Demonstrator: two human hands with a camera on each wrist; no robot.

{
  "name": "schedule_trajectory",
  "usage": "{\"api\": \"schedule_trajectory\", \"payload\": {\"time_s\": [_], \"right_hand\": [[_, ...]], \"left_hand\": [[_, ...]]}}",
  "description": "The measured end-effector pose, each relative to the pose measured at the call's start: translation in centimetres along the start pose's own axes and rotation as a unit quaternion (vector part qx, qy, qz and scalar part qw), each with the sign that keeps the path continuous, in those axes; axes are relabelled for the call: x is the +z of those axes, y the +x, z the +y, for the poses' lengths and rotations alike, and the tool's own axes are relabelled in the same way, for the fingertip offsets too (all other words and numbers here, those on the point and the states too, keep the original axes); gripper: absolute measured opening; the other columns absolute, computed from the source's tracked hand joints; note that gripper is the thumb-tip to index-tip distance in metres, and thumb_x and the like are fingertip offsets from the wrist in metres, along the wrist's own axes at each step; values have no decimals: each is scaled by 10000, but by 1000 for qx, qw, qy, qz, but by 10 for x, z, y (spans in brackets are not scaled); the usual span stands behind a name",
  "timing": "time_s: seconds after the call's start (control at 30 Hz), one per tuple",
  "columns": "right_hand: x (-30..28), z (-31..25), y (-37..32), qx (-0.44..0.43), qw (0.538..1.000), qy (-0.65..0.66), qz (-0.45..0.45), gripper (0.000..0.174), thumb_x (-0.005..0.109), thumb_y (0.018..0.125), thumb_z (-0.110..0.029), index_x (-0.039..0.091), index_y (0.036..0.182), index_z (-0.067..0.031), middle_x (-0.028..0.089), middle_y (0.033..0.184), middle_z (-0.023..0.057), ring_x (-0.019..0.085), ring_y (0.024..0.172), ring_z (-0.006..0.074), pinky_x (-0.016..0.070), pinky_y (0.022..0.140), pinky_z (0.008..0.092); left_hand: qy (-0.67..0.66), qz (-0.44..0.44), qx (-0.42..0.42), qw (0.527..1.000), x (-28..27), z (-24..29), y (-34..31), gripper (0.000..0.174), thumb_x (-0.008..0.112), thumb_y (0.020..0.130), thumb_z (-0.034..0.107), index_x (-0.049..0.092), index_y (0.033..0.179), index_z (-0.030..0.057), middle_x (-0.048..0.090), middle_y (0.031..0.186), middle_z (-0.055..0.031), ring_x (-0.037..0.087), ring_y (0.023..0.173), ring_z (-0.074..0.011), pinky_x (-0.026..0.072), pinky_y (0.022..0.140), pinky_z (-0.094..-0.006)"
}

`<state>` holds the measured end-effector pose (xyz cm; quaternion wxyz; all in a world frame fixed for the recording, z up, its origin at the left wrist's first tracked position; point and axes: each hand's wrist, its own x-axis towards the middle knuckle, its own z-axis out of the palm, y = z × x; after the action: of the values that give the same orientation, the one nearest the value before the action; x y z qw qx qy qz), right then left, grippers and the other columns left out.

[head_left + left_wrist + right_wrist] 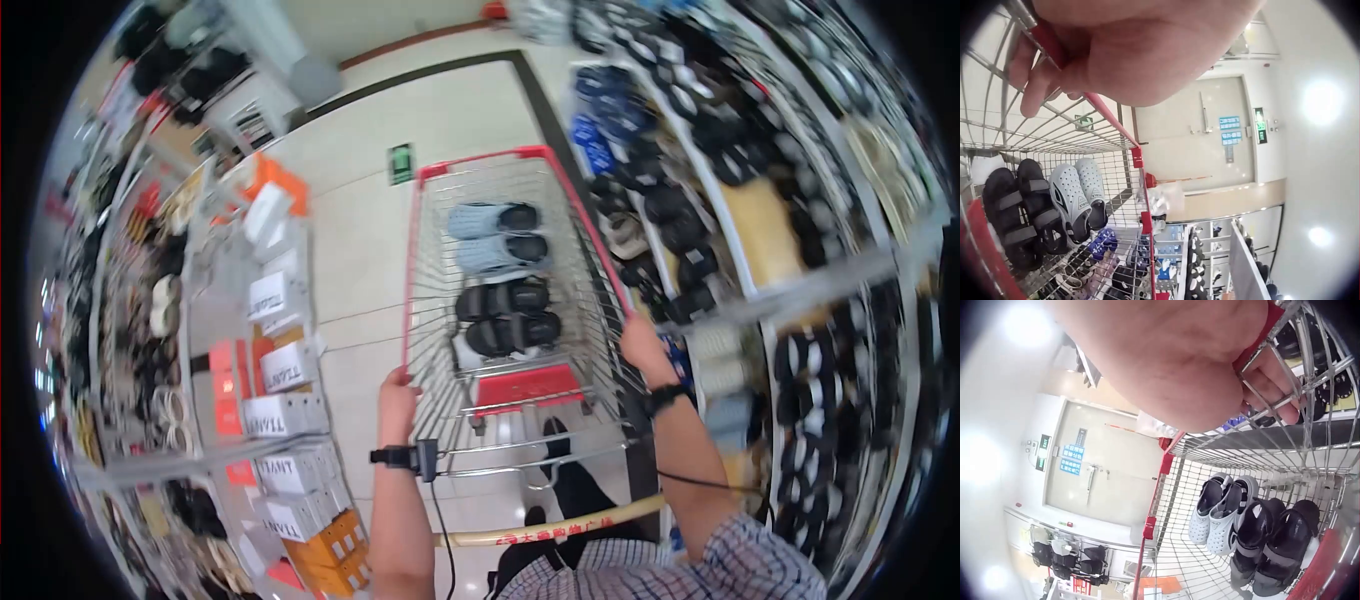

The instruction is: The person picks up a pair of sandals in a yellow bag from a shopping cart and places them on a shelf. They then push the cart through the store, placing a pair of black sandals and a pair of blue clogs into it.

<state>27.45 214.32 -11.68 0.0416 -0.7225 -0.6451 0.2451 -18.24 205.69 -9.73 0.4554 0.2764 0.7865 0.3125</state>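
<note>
A wire shopping cart (480, 157) with a red rim stands in front of me. My left hand (397, 405) grips its left side rail, and the left wrist view shows the fingers curled round the red rim. On the opposite rail my right hand (645, 348) holds on, its fingertips (1286, 412) reaching through the wires. Inside the basket lie a pair of light blue-grey clogs (482, 255) with holes, toes to the left in the head view. Nearer me is a pair of black strapped sandals (485, 337), side by side.
Shoe racks (735, 225) line the right side close to the cart. Stacked white shoeboxes (283, 415) and orange boxes (340, 555) stand along the left. Pale floor tiles (350, 260) run ahead towards a closed door (1194, 134) with a green exit sign (1260, 125) beside it.
</note>
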Motion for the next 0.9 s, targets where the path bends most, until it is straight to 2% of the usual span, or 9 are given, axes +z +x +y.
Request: {"api": "schedule_trajectory", "payload": {"time_s": [0.07,0.1,0.17,0.3,0.37,0.6,0.67,0.7,0.9], "right_hand": [[0,8,49,-62,996,19,66,200,505,822,-26,551,994,65,630,890,288,619,886,466,499,764,516],[-35,-24,52,-53,998,-19,10,209,490,828,-30,561,996,71,622,898,281,609,880,462,497,753,502],[-24,-1,101,-40,997,70,6,184,461,883,-53,522,1032,37,606,970,281,589,956,456,472,790,514],[-48,-12,179,-26,999,29,-9,131,455,892,-51,503,998,10,601,942,286,580,939,476,465,782,519],[-51,-19,206,-45,998,43,-11,118,461,880,-37,498,982,10,597,905,285,581,919,478,462,761,516],[-57,-66,360,16,990,130,-48,94,464,849,-1,479,941,12,531,778,199,548,731,397,442,683,463],[-43,-66,434,41,974,217,-47,90,471,859,-17,484,943,12,548,813,224,558,771,423,439,689,476],[-45,-79,452,21,992,117,-31,93,481,863,-29,489,947,11,567,857,244,567,826,451,437,704,489],[-53,-127,569,-48,996,61,-34,282,599,768,16,479,1024,13,584,961,259,574,914,461,464,782,472]], "left_hand": [[72,-8,36,997,14,11,27,463,427,846,-74,507,1300,-31,606,1161,-150,645,838,-211,541,683,-312],[-15,4,-11,1000,21,38,27,475,414,849,-80,497,1315,-33,589,1190,-163,629,931,-229,554,734,-327],[14,14,27,999,36,52,44,451,391,859,-73,519,1291,-47,582,1188,-160,587,1006,-231,549,745,-332],[-100,15,-61,993,66,117,82,454,389,857,-78,531,1286,-36,604,1120,-123,606,845,-218,520,724,-298],[-12,77,8,997,70,106,110,342,462,820,8,596,1134,4,675,1005,-162,651,917,-333,504,783,-397],[155,138,33,978,76,209,198,300,467,842,92,584,1117,75,666,1036,-187,633,988,-386,498,796,-472],[141,149,-3,979,72,253,237,293,467,844,94,584,1112,79,666,1032,-189,634,987,-386,498,792,-475],[142,143,-18,979,69,271,256,286,467,846,97,585,1106,84,667,1028,-190,634,985,-386,498,789,-478],[100,174,-15,980,71,323,355,245,474,860,128,581,1078,92,670,1006,-187,639,963,-387,491,777,-478]]}}
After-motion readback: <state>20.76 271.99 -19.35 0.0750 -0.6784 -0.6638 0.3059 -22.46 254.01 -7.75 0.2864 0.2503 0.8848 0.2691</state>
